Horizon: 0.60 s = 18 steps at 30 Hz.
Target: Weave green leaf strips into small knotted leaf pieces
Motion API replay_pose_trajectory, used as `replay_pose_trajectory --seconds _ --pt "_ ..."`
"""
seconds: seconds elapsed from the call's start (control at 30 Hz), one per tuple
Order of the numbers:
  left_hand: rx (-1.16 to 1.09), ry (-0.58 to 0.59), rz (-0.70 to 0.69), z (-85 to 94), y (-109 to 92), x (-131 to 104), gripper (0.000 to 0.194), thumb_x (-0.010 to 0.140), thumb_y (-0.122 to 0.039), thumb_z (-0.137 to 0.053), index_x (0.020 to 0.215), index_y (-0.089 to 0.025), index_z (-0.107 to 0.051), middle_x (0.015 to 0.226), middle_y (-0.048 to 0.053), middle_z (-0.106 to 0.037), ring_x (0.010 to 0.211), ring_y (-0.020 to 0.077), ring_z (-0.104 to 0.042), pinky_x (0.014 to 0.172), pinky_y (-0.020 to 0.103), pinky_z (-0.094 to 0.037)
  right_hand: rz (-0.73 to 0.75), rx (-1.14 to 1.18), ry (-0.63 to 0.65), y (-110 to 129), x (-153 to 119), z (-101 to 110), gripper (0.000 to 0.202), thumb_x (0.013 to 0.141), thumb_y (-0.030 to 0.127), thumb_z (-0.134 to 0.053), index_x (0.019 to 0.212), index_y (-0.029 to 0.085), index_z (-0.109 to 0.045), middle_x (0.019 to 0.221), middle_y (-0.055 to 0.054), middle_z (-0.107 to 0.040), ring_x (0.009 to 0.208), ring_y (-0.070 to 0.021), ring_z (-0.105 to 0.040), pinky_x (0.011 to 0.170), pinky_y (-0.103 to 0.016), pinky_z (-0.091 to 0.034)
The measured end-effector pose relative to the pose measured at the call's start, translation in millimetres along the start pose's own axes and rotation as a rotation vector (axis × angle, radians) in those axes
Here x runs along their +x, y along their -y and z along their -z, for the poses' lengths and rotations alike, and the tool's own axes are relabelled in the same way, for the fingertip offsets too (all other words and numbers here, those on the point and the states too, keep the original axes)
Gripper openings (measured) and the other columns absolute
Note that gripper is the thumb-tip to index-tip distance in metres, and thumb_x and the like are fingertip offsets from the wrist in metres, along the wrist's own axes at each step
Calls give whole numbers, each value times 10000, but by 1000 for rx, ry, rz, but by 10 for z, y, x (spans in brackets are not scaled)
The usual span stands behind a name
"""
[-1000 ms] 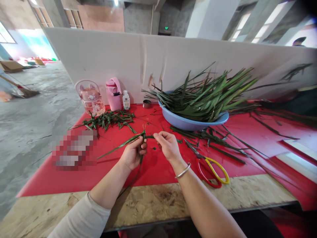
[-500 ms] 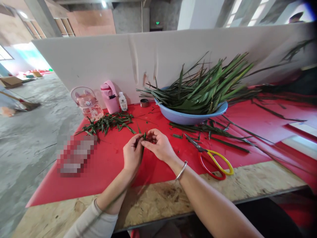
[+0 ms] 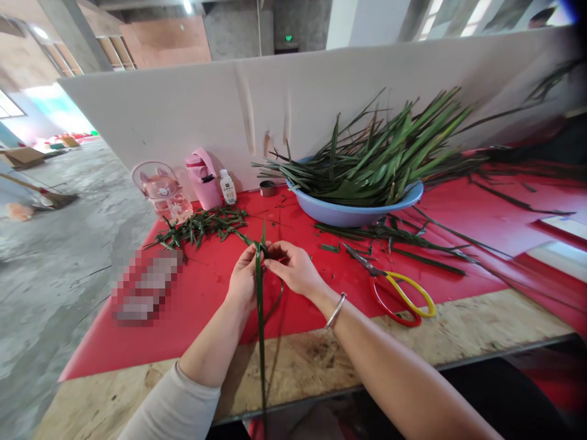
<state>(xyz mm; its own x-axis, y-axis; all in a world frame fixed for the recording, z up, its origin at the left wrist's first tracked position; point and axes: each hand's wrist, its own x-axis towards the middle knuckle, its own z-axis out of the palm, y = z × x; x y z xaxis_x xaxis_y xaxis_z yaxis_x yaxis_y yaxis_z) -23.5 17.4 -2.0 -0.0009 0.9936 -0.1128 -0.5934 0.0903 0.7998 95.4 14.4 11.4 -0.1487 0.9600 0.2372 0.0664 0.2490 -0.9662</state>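
Note:
Both hands meet over the red table cover, pinching one green leaf strip point(image 3: 260, 305). My left hand point(image 3: 243, 278) is closed on it near a small fold. My right hand point(image 3: 296, 269), with a silver bangle at the wrist, grips the same folded part from the other side. One long end of the strip hangs down past the table's front edge, and a short tip points up. Just beyond my left hand lies a pile of small knotted leaf pieces point(image 3: 202, 226). Scissors point(image 3: 394, 287) with red and yellow handles rest to the right.
A blue basin point(image 3: 353, 214) heaped with long leaves point(image 3: 389, 159) stands at the back right. Loose strips lie before it. Back left are a clear pink jug point(image 3: 167, 198), a pink bottle point(image 3: 206, 183), a small white bottle point(image 3: 228, 186) and a dark tin point(image 3: 266, 188). A white panel point(image 3: 183, 110) rises behind.
The long strip has swung from along my left forearm to hanging straight down between my arms. A tip and a loop of leaf now show at the fingers. The view has shifted slightly.

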Motion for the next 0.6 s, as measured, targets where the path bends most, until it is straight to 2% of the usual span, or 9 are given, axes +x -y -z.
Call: replay_pose_trajectory --seconds 0.1,0.2,0.3,0.4,0.6 --pt "-22 -22 13 -28 -10 -28 298 544 -222 -773 809 -174 -645 859 13 -690 638 64 -597 536 147 -412 89 -151 -54 -26 -17 -14 154 783 299 -565 821 171 -643 771 -22 -660 689 -140 -590 639 -231 -439" --pt "-16 -16 -1 -65 -35 -58 310 527 -194 -783 807 -169 -654 813 11 -693 591 54 -583 530 142 -409 154 -299 -101 -33 -40 -12 196 823 296 -518 783 172 -664 701 -21 -654 636 -136 -584 600 -219 -417" --pt "-23 35 -1 -96 -51 -76 360 525 -190 -784 863 -175 -662 783 18 -696 565 62 -576 526 156 -415 151 -376 -146 -32 -58 -9 221 835 305 -507 757 170 -663 643 -15 -634 574 -125 -556 549 -209 -389" --pt "6 29 -10 -107 -49 -81 329 545 -192 -770 857 -173 -666 790 28 -701 538 60 -566 498 157 -409 145 -393 -154 -32 -61 -12 241 844 315 -495 743 169 -658 612 -7 -617 541 -112 -528 523 -201 -367" --pt "110 -53 -109 -63 -32 -47 252 597 -224 -717 833 -164 -652 780 31 -700 701 117 -634 715 242 -484 101 -371 -83 -26 -55 -11 222 817 330 -514 739 168 -644 624 -5 -616 544 -108 -518 514 -198 -359"
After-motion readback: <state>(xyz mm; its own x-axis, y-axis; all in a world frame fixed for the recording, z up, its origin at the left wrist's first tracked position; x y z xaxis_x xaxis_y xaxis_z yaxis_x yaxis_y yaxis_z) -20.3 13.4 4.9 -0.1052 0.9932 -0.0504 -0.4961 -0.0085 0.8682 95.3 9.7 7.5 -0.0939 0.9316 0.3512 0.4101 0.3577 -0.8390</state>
